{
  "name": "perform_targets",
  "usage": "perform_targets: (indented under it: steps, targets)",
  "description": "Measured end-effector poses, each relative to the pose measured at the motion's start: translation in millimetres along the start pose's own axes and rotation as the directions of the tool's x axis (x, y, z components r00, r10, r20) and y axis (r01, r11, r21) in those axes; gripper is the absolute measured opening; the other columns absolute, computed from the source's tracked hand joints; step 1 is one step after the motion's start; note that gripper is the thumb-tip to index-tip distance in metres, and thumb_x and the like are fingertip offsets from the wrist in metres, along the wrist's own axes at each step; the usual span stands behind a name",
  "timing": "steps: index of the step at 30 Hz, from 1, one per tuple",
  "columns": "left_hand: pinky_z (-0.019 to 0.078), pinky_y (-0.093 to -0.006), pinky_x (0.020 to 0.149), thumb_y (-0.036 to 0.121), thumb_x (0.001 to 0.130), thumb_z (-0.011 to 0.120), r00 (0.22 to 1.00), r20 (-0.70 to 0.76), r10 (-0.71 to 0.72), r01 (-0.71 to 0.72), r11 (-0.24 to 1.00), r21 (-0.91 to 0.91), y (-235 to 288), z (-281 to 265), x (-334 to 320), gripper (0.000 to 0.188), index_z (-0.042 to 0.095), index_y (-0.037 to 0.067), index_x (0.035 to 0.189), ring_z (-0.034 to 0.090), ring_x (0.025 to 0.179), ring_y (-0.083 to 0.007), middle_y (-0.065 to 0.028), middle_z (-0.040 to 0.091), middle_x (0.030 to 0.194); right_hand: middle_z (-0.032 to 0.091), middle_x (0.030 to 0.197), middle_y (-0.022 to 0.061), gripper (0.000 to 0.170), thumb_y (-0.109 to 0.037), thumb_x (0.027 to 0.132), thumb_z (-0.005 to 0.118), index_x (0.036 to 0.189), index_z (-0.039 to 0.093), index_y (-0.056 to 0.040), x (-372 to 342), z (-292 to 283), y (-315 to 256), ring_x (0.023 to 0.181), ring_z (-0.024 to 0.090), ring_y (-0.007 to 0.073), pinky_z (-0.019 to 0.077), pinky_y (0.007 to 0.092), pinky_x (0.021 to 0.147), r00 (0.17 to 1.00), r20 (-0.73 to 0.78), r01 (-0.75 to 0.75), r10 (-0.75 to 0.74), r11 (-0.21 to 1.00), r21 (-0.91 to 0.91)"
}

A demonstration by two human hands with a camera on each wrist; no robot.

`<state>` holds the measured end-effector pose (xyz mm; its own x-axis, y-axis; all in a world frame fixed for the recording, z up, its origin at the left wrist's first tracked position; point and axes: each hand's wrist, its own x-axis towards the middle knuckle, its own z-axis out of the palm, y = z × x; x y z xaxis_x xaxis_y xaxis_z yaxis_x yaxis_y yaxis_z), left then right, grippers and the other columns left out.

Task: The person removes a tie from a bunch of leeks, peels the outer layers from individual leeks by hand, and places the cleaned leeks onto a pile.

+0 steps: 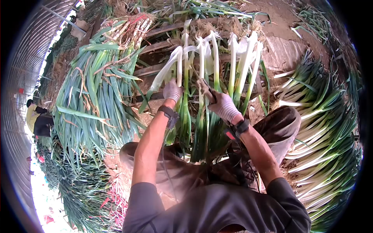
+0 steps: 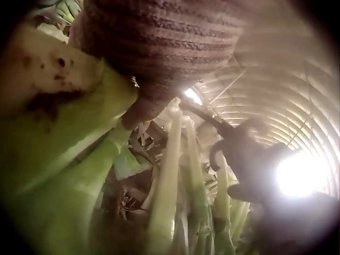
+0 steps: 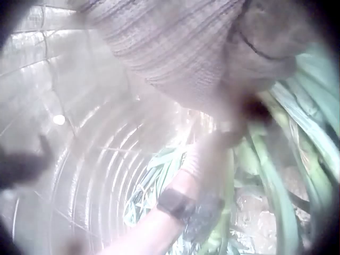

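Note:
My left hand (image 1: pixel 172 91), in a striped knit glove, grips a green onion (image 1: pixel 179 68) at the left end of a row lying over my lap. A loose pale outer leaf (image 1: pixel 161 75) hangs beside that hand. My gloved right hand (image 1: pixel 224 106) holds a dark air blow gun (image 1: pixel 210 95), its thin nozzle pointing up and left among the stalks. The left wrist view shows the nozzle (image 2: pixel 204 112) near several upright green onions (image 2: pixel 167 180). More white stalks (image 1: pixel 244 58), some with torn skins, stand right of the blow gun, roots toward the far side.
A big heap of green onions (image 1: pixel 97 85) lies at left; a long row with bare white stems (image 1: pixel 311 128) runs along the right. Wooden slats (image 1: pixel 155 70) lie under the stalks. Another person (image 1: pixel 39 118) is at the far left, by the ribbed tunnel wall (image 1: pixel 23 66).

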<state>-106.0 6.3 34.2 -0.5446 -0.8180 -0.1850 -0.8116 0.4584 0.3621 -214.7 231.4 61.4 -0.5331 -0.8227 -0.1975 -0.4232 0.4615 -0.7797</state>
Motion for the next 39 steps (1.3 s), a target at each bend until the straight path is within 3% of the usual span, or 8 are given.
perform_targets:
  steps: [5,15,23,28,31,33,34,39]
  targets:
    - [0.0535,-0.0470,0.086,0.024,0.072,0.081,0.999,-0.026,0.037,-0.038,0.998,-0.044,2,14,16,0.046,0.064,0.007,0.111,0.068,0.096,-0.0391,-0.0218,0.071,0.099,0.068,0.094,0.0155,0.051,-0.016,0.072,0.077,0.118,0.060,0.0006,27,-20,19,0.084,0.064,0.0201,0.0511,0.0313,0.079,0.995,-0.095,-0.010,0.033,0.971,0.237]
    - [0.0523,-0.0406,0.086,0.025,0.065,0.087,0.986,0.141,0.084,-0.022,0.919,-0.393,-11,45,52,0.057,0.064,0.000,0.111,0.068,0.096,-0.0335,-0.0216,0.070,0.104,0.066,0.086,0.0125,0.055,-0.014,0.072,0.073,0.123,0.058,0.0003,21,-32,23,0.078,0.062,0.0186,0.0507,0.0319,0.075,0.991,-0.039,-0.123,0.130,0.980,0.155]
    - [0.0475,-0.0380,0.096,0.027,0.065,0.087,0.921,0.389,-0.025,0.245,0.812,-0.529,3,-27,18,0.073,0.058,-0.008,0.122,0.062,0.105,-0.0319,-0.0228,0.065,0.117,0.064,0.083,0.0270,0.070,-0.020,0.075,0.070,0.140,0.045,-0.0079,-109,-37,16,0.077,0.066,0.0407,0.0529,0.0448,0.068,0.992,0.054,0.109,-0.112,0.993,0.050]
    - [0.0474,-0.0437,0.091,0.018,0.072,0.082,0.931,0.364,-0.018,0.261,0.730,-0.632,-9,-55,-22,0.059,0.057,-0.004,0.120,0.060,0.101,-0.0298,-0.0176,0.065,0.109,0.068,0.093,0.0232,0.085,-0.044,0.075,0.078,0.137,0.043,0.0027,-171,-50,5,0.084,0.066,0.0424,0.0530,0.0459,0.074,0.851,0.512,0.041,0.113,0.959,-0.280]
    - [0.0533,-0.0397,0.077,0.010,0.074,0.080,0.952,0.298,0.062,0.202,0.605,-0.770,-36,-31,-22,0.043,0.062,-0.002,0.112,0.064,0.085,-0.0239,-0.0126,0.068,0.096,0.068,0.097,0.0232,0.075,-0.042,0.076,0.078,0.130,0.051,0.0020,-151,-61,10,0.088,0.067,0.0402,0.0542,0.0444,0.077,0.873,0.478,0.232,-0.099,0.946,-0.227]
    - [0.0550,-0.0345,0.066,0.003,0.075,0.078,0.945,0.324,0.047,0.251,0.531,-0.809,-32,-31,-32,0.035,0.064,0.000,0.108,0.065,0.074,-0.0203,-0.0085,0.068,0.088,0.068,0.096,0.0224,0.044,-0.033,0.083,0.071,0.113,0.060,-0.0010,-109,-64,-4,0.085,0.068,0.0356,0.0544,0.0425,0.076,0.969,0.173,0.203,-0.179,0.970,-0.135]
    - [0.0553,-0.0347,0.065,0.003,0.076,0.079,0.940,0.336,0.067,0.262,0.489,-0.832,-29,-33,-38,0.035,0.064,0.000,0.108,0.065,0.074,-0.0206,-0.0084,0.068,0.088,0.068,0.089,0.0211,0.035,-0.031,0.085,0.068,0.103,0.063,-0.0011,-77,-64,-24,0.080,0.067,0.0349,0.0529,0.0430,0.072,0.986,0.164,0.006,0.019,0.989,-0.150]
    - [0.0525,-0.0330,0.069,0.012,0.071,0.085,0.976,0.215,0.025,0.180,0.454,-0.872,-25,-26,-63,0.043,0.064,-0.004,0.105,0.062,0.073,-0.0187,-0.0089,0.069,0.087,0.067,0.087,0.0260,0.040,-0.034,0.087,0.062,0.102,0.063,0.0029,60,3,-23,0.083,0.065,0.0434,0.0514,0.0473,0.077,0.995,-0.080,0.046,-0.056,0.991,-0.127]
